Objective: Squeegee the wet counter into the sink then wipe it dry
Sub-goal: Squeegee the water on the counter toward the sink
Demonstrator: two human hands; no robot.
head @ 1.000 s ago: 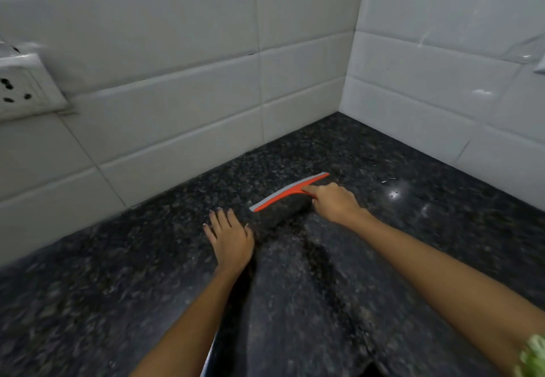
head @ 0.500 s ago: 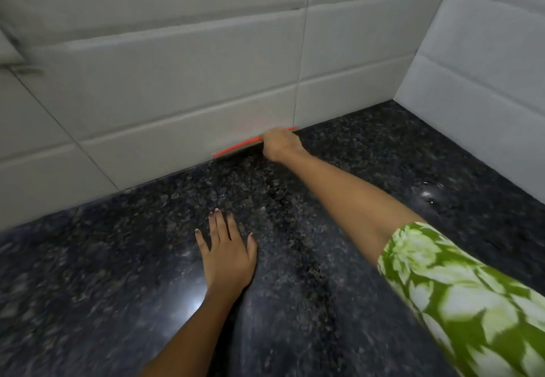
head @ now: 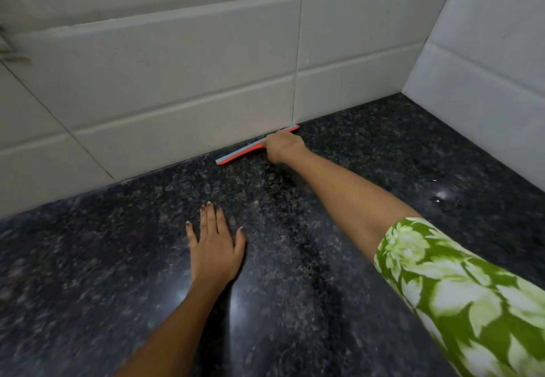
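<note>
- Fingers (head: pixel 275 142) of the right hand (head: pixel 282 146) are curling round the middle of the squeegee (head: pixel 241 151), gripping it where its handle is hidden under the hand.
- Fingers (head: pixel 210 218) of the left hand (head: pixel 213 247) are lying straight and slightly spread, pressing flat on the worktop (head: pixel 368 155) and holding nothing.
- The squeegee is lying at the far edge of the worktop, its orange-and-grey blade running along the foot of the tiled wall (head: pixel 177 81), just beside it; whether the blade is touching the tiles cannot be told.
- The right arm is reaching far forward across the dark speckled stone, with a green floral sleeve (head: pixel 460 297) showing at the near right.
- A darker streak is running down the worktop from below the right hand toward the near edge.
- Small glinting drops are sitting on the worktop at the right, near the side wall.
- The left hand is resting well apart from the squeegee, nearer the person.
</note>
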